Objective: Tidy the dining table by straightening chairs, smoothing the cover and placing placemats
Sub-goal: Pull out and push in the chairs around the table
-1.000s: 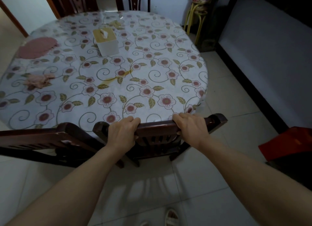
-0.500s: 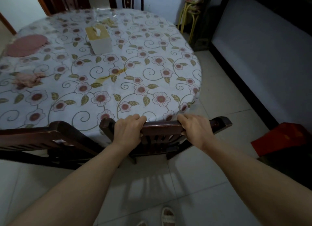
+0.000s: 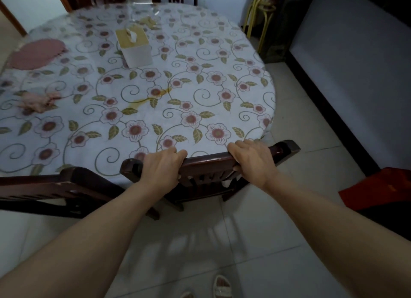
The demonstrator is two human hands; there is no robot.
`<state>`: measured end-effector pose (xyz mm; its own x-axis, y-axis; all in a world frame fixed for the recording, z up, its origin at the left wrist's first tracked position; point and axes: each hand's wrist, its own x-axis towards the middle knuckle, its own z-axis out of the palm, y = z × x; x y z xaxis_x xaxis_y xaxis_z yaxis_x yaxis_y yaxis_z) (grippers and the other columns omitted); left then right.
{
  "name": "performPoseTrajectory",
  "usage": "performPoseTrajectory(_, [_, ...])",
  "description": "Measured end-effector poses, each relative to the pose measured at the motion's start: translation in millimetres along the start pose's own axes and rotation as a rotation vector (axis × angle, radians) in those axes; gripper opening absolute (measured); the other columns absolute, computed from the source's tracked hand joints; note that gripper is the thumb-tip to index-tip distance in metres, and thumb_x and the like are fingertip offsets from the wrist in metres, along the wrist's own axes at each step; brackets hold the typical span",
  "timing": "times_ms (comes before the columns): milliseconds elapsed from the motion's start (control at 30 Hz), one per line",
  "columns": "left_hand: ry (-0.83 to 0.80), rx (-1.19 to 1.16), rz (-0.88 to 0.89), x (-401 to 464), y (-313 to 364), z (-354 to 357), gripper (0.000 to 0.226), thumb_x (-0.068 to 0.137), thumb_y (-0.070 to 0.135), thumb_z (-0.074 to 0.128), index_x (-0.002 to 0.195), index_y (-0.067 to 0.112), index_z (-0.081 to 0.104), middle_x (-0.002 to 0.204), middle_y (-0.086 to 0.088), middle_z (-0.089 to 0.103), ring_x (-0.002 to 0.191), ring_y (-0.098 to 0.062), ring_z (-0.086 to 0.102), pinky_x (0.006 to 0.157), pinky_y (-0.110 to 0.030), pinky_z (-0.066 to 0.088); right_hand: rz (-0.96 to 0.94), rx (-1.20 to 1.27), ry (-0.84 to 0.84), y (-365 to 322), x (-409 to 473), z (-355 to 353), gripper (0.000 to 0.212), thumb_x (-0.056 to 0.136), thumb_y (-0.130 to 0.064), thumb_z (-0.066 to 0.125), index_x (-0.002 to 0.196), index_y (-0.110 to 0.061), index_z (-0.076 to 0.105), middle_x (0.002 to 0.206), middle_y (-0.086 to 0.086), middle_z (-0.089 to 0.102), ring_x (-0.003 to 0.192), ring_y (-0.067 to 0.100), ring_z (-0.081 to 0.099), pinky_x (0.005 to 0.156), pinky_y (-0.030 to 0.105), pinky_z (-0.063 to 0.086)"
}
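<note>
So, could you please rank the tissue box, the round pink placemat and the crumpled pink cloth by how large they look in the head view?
1. Round pink placemat
2. Tissue box
3. Crumpled pink cloth, though it lies nearer the camera and close to the tissue box in apparent size, so this last ranking is unsure.

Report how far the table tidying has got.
Looks done: the chair on the left sits against the table edge. In hand: left hand and right hand grip the top rail of the chair. Left: the floral cover needs smoothing; only one pink placemat is out.
</note>
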<state>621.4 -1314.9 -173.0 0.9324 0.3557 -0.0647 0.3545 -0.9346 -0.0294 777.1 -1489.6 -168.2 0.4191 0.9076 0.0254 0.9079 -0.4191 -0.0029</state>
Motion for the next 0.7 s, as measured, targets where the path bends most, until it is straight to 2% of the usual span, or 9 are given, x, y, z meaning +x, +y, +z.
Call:
performPoseTrajectory(67, [-0.014, 0.008, 0.006, 3.2, 3.1, -1.8, 0.026, 0.076, 0.023, 0.065, 0.096, 0.019, 0.049, 0.095, -0.002, 0.057, 0.083, -0.026, 0.06, 0.056, -0.032, 0.033, 0.023, -0.016, 0.001, 0.8, -2.2, 1.2, 0.027, 0.064, -0.009, 0.072, 0.083, -0.012, 0.052, 0.079, 0.006, 0.061, 0.073, 0.03, 0.057, 0.064, 0.036, 0.043])
performPoseTrajectory(200, [-0.003, 0.018, 0.009, 4.6, 11.8, -0.3, 0.025, 0.077, 0.02, 0.064, 0.095, 0.02, 0.048, 0.093, 0.0, 0.055, 0.08, -0.023, 0.058, 0.055, -0.032, 0.029, 0.074, -0.066, 0.04, 3.5, -7.8, 5.0, 0.029, 0.059, -0.006, 0.072, 0.079, -0.012, 0.052, 0.074, 0.005, 0.059, 0.068, 0.028, 0.056, 0.062, 0.031, 0.026])
performPoseTrajectory(267, [0.005, 0.029, 0.0, 3.1, 14.0, -0.7, 0.024, 0.077, 0.017, 0.063, 0.095, 0.02, 0.046, 0.093, 0.001, 0.054, 0.08, -0.022, 0.057, 0.055, -0.032, 0.027, 0.109, -0.077, 0.064, -0.6, -10.3, 6.2, 0.031, 0.058, -0.004, 0.072, 0.077, -0.013, 0.05, 0.072, 0.003, 0.058, 0.067, 0.027, 0.054, 0.062, 0.03, 0.025])
performPoseTrajectory(433, [0.004, 0.001, -0.037, 0.8, 18.2, 2.0, 0.027, 0.078, 0.014, 0.063, 0.091, 0.02, 0.039, 0.091, 0.0, 0.048, 0.082, -0.022, 0.051, 0.057, -0.033, 0.028, 0.197, -0.051, 0.163, -8.1, -13.7, 10.7, 0.029, 0.063, 0.002, 0.067, 0.079, -0.013, 0.049, 0.074, 0.006, 0.055, 0.068, 0.027, 0.051, 0.067, 0.034, 0.033])
performPoseTrajectory(567, [0.018, -0.025, -0.061, -1.0, 21.0, 4.6, 0.035, 0.078, 0.016, 0.065, 0.087, 0.021, 0.032, 0.092, -0.002, 0.049, 0.081, -0.022, 0.05, 0.057, -0.032, 0.03, 0.217, -0.053, 0.11, -7.0, -15.7, 11.3, 0.026, 0.072, -0.002, 0.064, 0.089, -0.013, 0.049, 0.085, 0.008, 0.056, 0.078, 0.028, 0.052, 0.073, 0.037, 0.037])
performPoseTrajectory(700, [-0.011, -0.051, -0.077, -1.0, 21.3, -0.9, 0.028, 0.079, 0.02, 0.064, 0.093, 0.018, 0.039, 0.097, -0.004, 0.053, 0.083, -0.025, 0.055, 0.058, -0.033, 0.034, 0.192, -0.048, 0.003, -6.0, -14.3, 3.6, 0.027, 0.08, -0.013, 0.061, 0.102, -0.014, 0.045, 0.1, 0.009, 0.056, 0.092, 0.029, 0.052, 0.082, 0.039, 0.038])
